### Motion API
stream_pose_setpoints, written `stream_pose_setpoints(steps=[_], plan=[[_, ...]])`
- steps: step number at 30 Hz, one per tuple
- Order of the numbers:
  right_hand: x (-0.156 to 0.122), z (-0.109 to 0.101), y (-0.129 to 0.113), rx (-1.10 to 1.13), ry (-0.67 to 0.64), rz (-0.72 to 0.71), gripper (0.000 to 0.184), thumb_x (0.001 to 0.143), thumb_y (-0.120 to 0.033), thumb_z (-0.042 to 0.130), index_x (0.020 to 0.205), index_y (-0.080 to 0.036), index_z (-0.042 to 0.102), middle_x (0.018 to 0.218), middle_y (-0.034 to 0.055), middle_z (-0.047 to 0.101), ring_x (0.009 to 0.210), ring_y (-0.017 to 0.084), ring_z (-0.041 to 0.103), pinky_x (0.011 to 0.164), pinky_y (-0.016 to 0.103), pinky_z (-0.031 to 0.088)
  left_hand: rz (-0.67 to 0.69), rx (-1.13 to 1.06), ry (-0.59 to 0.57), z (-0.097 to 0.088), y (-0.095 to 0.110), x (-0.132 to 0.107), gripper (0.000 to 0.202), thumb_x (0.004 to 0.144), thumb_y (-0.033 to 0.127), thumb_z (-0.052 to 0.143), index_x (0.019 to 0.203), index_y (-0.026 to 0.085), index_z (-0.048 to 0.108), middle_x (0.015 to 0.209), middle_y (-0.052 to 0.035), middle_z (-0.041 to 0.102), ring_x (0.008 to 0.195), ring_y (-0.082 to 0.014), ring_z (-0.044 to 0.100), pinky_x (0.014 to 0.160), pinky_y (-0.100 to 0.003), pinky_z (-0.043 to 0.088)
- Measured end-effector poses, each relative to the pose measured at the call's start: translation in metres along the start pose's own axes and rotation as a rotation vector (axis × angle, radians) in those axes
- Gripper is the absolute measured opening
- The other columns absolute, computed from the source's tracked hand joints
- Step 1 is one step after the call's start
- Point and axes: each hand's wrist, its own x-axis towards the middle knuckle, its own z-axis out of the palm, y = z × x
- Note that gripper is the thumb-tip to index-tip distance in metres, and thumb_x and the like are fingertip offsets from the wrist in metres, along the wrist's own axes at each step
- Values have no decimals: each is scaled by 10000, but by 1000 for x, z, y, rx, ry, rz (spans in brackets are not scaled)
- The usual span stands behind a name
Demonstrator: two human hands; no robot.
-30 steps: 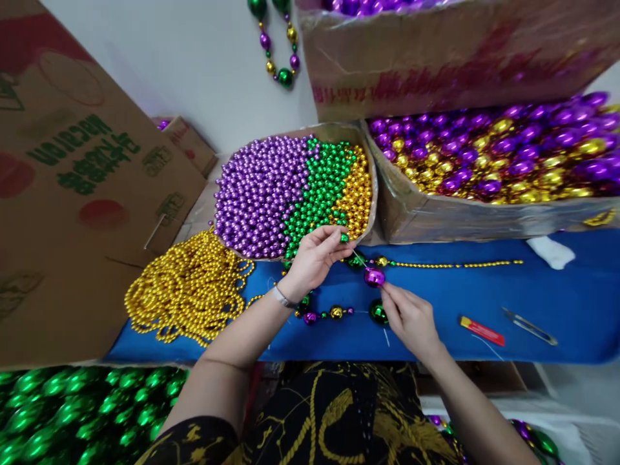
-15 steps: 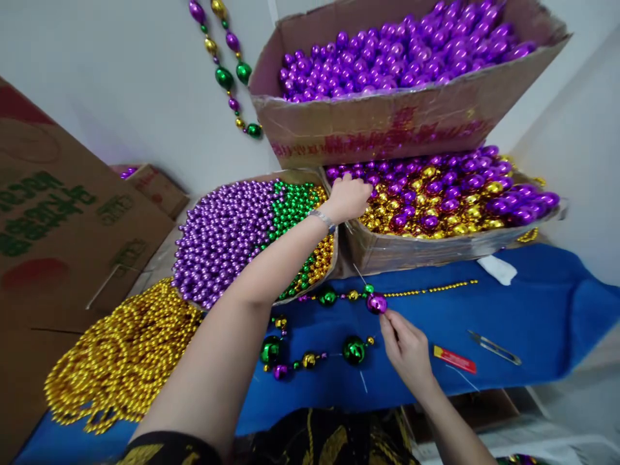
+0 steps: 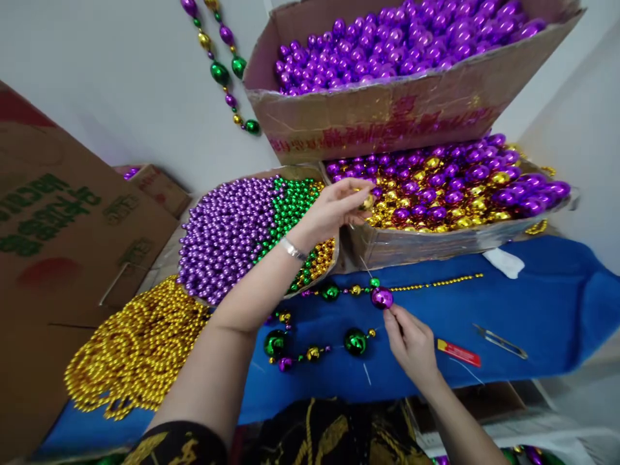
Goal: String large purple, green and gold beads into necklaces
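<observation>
My left hand [image 3: 334,206] is raised at the near left corner of the box of purple and gold beads. Its fingers pinch a shiny gold bead [image 3: 367,201]. Lower down, my right hand [image 3: 411,339] grips a large purple bead [image 3: 382,298] from below between thumb and fingers. A small green bead [image 3: 374,283] sits just above it, on a thin needle or wire [image 3: 365,266] that points up and left. On the blue cloth lies a partly strung loop of beads, with a big green bead [image 3: 355,341] left of my right hand.
An open box [image 3: 397,116] of purple beads stands behind the mixed bead box [image 3: 421,242]. To the left are small purple beads [image 3: 225,239] and piled gold bead chains [image 3: 135,355]. Thread snips [image 3: 501,341] and a red-yellow packet [image 3: 458,353] lie at right.
My left hand has come up out of the purple and gold beads, slightly back, with a gold bead in its fingers. My right hand keeps its hold; the view has shifted a little.
</observation>
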Motion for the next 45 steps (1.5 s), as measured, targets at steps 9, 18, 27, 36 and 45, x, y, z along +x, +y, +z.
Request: stream_pose_setpoints(steps=[9,18,27,36,45], plan=[[-7,18,-18,17,-98,-96,160,945,-174,550,1027,-186,687,874,60,758,711,174,727,692,265,603,-186,-480,268,-23,-44,-125,233,795,253,745,983,154,650,935,-64,710,938,-235,728,923,-405,563],[-17,29,-25,-2,-132,-152,188,940,-178,556,1067,-184,696,908,72,767,750,189,743,703,280,610,-100,-563,423,-14,-50,-151,250,730,176,767,948,148,649,908,-32,699,1066,-239,694,1046,-440,480],[-17,27,-30,-3,-128,-138,165,930,-157,573,1035,-173,698,884,68,764,727,182,738,683,264,602,-25,-524,458,-7,-55,-155,331,682,178,808,951,184,615,947,-7,689,1096,-231,683,1020,-404,490],[-16,29,-32,-12,-136,-133,153,947,-168,558,1032,-171,685,878,63,762,707,173,730,664,251,583,65,-423,479,-1,-65,-160,440,647,203,846,1007,219,593,1035,-11,647,1116,-204,648,1018,-361,487],[-17,32,-39,-48,-153,-13,127,983,-249,531,978,-173,632,705,10,712,536,126,662,598,211,534,72,-405,441,5,-80,-168,553,611,170,880,1061,229,565,1123,-13,574,971,-149,639,876,-314,567]])
